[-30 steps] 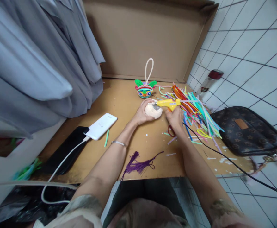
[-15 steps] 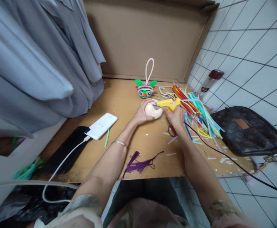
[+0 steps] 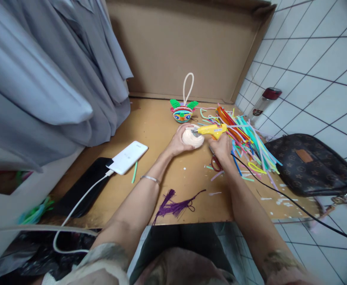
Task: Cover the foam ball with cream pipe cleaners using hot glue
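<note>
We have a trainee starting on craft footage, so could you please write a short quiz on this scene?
1. True or false: the right hand holds the glue gun.
2. What does the left hand grip?
A. the phone
B. the ball
C. the tassel
3. Fill in: the gun's nozzle points at the ____.

Key:
1. true
2. B
3. ball
</note>
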`<state>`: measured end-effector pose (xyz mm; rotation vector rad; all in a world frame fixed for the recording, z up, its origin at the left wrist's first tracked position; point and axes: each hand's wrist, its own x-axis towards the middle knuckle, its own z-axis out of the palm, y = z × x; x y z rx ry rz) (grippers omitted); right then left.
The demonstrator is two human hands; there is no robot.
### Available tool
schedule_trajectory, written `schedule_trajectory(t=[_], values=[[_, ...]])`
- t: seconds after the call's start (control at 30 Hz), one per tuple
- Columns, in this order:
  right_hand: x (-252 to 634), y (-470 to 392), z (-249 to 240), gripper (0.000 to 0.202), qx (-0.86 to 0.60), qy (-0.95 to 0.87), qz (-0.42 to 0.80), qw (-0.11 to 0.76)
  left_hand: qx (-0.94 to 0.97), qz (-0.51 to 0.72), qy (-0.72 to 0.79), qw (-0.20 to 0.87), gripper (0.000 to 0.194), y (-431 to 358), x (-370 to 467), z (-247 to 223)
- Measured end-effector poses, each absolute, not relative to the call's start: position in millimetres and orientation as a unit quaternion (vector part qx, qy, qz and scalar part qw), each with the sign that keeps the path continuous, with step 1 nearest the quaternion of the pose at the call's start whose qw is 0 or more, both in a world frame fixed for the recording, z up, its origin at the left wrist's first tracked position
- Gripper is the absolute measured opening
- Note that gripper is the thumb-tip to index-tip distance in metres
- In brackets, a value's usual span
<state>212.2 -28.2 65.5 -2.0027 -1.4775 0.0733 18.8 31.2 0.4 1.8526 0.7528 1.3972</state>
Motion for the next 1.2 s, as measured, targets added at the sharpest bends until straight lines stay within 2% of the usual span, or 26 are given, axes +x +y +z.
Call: schedule_trajectory(t=[0.27,0.6,1.2], values=[[212.3,-27.0,66.4,0.044,-0.756,-0.559,0.039,0.338,0.719,0.537,0.281,0.340,0.086,29.6,18.8,2.8],[214.0,-26.9,69.0,0.044,-0.769,-0.566,0.028,0.296,0.723,0.540,0.280,0.328,0.086,32.8,18.0,0.4],[213.4,-25.3,63.5,0.039,-0.754,-0.572,0.025,0.323,0.725,0.537,0.276,0.331,0.086,31.5,17.7,1.0]])
